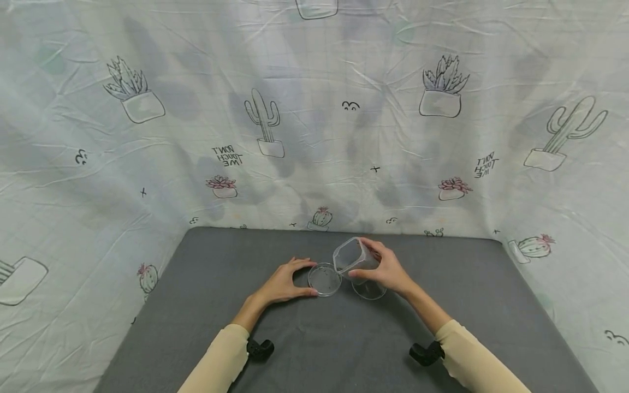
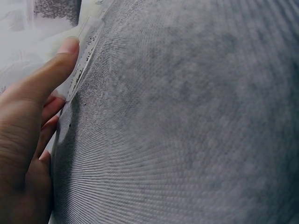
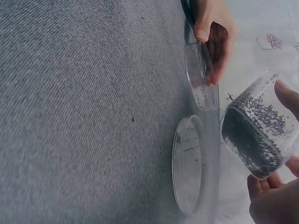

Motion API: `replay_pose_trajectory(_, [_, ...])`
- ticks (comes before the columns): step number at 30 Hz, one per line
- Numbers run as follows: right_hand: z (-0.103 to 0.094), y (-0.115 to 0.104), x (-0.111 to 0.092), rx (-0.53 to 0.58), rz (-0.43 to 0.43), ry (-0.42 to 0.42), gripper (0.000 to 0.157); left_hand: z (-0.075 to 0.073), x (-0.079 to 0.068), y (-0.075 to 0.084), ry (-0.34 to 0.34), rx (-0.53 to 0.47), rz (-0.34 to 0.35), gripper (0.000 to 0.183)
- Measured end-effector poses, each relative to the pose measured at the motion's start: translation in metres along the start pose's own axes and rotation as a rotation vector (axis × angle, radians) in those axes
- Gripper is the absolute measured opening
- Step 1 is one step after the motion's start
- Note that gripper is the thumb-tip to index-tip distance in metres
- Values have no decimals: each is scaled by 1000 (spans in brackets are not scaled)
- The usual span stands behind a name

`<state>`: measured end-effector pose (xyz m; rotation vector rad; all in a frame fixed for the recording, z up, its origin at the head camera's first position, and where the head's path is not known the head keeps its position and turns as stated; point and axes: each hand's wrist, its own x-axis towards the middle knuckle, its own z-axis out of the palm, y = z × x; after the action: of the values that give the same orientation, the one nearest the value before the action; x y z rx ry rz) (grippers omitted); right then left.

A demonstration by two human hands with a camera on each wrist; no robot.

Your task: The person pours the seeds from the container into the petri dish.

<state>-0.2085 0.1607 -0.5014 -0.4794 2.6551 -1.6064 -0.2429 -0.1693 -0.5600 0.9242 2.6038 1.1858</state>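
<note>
My left hand (image 1: 283, 280) holds a clear petri dish (image 1: 325, 280) by its rim, thumb on the near side and fingers on the far side. The dish rests on the cloth with a few small dark grains in it. In my right hand (image 1: 389, 271) is a clear plastic container (image 3: 261, 123), gripped by its sides and tilted, its mouth towards that dish. Many small dark grains lie inside the container and cling to its wall. Beneath the right hand, a second round clear dish (image 3: 190, 165) sits on the table, partly hidden in the head view.
Grey cloth (image 1: 314, 349) covers the table. A white curtain (image 1: 314, 125) printed with cactus drawings hangs behind it and along both sides. Stray dark specks (image 3: 133, 120) lie on the cloth. Each wrist wears a black camera mount.
</note>
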Motion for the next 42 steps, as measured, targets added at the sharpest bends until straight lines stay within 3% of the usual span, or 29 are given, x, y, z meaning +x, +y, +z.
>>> replay_pose_trajectory(27, [26, -7, 25, -138, -5, -65, 94, 0, 3, -1, -10, 25, -17, 75])
replay_pose_trajectory(42, [37, -13, 25, -141, -45, -103, 94, 3, -1, -3, -7, 25, -28, 75])
